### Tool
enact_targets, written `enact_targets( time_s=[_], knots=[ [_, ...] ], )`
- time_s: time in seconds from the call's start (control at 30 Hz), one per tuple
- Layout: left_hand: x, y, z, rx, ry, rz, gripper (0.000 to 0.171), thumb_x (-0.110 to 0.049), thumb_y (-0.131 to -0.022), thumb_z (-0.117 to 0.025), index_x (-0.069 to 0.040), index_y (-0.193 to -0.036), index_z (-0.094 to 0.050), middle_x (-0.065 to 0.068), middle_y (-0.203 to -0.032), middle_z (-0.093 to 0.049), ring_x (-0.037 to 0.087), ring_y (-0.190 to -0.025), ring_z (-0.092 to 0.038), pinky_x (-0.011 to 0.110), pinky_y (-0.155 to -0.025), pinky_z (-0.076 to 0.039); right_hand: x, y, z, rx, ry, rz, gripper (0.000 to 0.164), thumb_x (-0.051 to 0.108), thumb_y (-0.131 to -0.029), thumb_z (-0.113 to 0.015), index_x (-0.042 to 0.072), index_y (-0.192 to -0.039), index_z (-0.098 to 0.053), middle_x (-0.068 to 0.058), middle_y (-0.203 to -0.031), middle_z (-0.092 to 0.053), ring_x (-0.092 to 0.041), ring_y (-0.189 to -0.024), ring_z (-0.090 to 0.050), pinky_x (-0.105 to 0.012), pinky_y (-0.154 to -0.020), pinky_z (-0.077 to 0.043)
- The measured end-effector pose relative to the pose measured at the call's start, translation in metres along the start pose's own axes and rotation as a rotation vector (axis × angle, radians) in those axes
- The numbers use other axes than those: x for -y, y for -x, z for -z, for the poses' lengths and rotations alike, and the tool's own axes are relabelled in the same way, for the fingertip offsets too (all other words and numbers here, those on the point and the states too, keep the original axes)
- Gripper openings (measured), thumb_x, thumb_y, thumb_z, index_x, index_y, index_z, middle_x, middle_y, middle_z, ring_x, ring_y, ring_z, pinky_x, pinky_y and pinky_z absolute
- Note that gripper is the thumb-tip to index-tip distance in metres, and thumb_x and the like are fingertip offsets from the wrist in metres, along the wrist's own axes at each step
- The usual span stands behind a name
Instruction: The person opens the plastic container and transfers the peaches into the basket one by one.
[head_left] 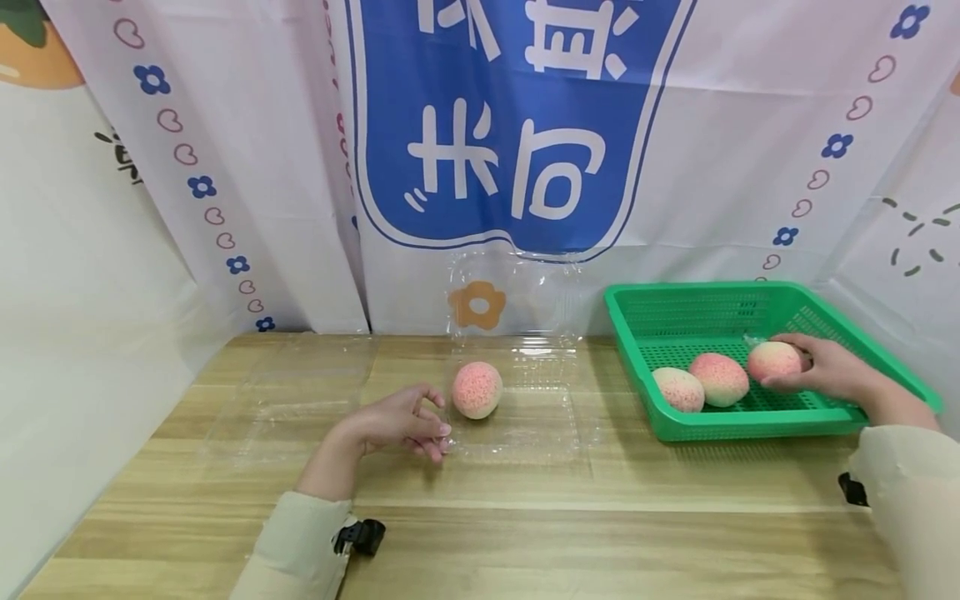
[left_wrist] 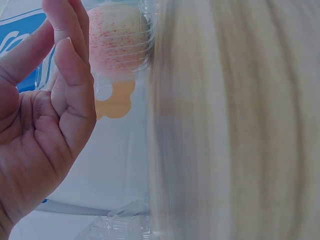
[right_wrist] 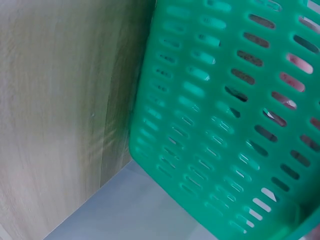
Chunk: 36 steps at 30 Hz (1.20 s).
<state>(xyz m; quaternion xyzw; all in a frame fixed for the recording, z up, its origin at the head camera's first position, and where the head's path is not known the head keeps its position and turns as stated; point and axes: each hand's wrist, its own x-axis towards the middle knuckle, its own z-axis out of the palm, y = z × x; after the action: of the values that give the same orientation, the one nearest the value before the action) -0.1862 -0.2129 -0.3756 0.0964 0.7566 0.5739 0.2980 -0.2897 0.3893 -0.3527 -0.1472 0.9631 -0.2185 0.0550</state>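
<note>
In the head view my right hand grips a pink and cream peach inside the green basket, its fingers around the peach's right side. Two more peaches, one pink-topped and one paler, lie to its left. My left hand is beside the left edge of an open clear plastic box, fingers loosely bent with a gap to the thumb; whether the fingertips touch the rim is hard to tell. One peach sits in that box's left back part. Only basket slots show in the right wrist view, the right hand hidden.
Another clear plastic box lies on the wooden table at the left. The middle box's raised lid leans towards a printed cloth hanging behind the table. Black straps sit at both wrists.
</note>
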Motion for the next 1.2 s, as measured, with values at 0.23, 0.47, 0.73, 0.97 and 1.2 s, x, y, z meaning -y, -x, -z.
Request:
enact_targets(
  time_s=[0.23,0.47,0.73,0.97,1.2],
  knots=[
    [-0.0015,0.0005,0.0012,0.002,-0.002,0.003,0.05,-0.005,-0.097,-0.059,0.009,-0.132,-0.026,0.008,-0.082,-0.071,0.013,-0.067,-0.07,0.026,-0.065,-0.054,-0.0003,-0.0024,0.0,0.041,0.011,-0.007,0.084,0.031,-0.085,-0.078,-0.013,-0.142,-0.036,-0.028,-0.113,-0.063,-0.018,-0.088,-0.059,-0.033,-0.068,-0.049],
    [-0.0008,0.0005,0.0019,0.018,-0.006,-0.005,0.051,-0.007,-0.098,-0.059,0.009,-0.132,-0.025,0.006,-0.082,-0.071,0.012,-0.068,-0.071,0.024,-0.065,-0.054,0.0002,-0.003,0.0007,0.067,0.027,-0.009,0.084,0.03,-0.085,-0.077,-0.016,-0.141,-0.036,-0.031,-0.114,-0.062,-0.025,-0.092,-0.06,-0.035,-0.07,-0.05],
    [0.0008,-0.0003,0.0003,-0.001,-0.003,0.008,0.05,-0.006,-0.098,-0.059,0.009,-0.133,-0.026,0.008,-0.083,-0.071,0.014,-0.068,-0.071,0.026,-0.066,-0.055,-0.0036,-0.0025,-0.0011,0.081,0.068,0.0,0.082,0.031,-0.086,-0.077,-0.016,-0.14,-0.037,-0.037,-0.118,-0.058,-0.038,-0.099,-0.06,-0.038,-0.072,-0.05],
    [0.0017,-0.0006,-0.0004,-0.002,-0.006,0.001,0.051,-0.006,-0.097,-0.059,0.009,-0.132,-0.026,0.008,-0.083,-0.071,0.014,-0.068,-0.071,0.028,-0.067,-0.056,-0.0046,-0.0031,-0.0015,0.091,0.073,0.005,0.082,0.032,-0.086,-0.077,-0.017,-0.138,-0.038,-0.037,-0.117,-0.058,-0.041,-0.099,-0.06,-0.039,-0.072,-0.05],
    [0.001,0.0,0.0002,-0.002,-0.004,0.006,0.05,-0.006,-0.098,-0.059,0.009,-0.133,-0.026,0.009,-0.084,-0.071,0.014,-0.068,-0.071,0.029,-0.069,-0.057,-0.0015,-0.0041,-0.0015,0.102,0.096,0.009,0.081,0.033,-0.085,-0.077,-0.019,-0.136,-0.041,-0.034,-0.114,-0.061,-0.036,-0.096,-0.06,-0.039,-0.072,-0.05]
  ],
)
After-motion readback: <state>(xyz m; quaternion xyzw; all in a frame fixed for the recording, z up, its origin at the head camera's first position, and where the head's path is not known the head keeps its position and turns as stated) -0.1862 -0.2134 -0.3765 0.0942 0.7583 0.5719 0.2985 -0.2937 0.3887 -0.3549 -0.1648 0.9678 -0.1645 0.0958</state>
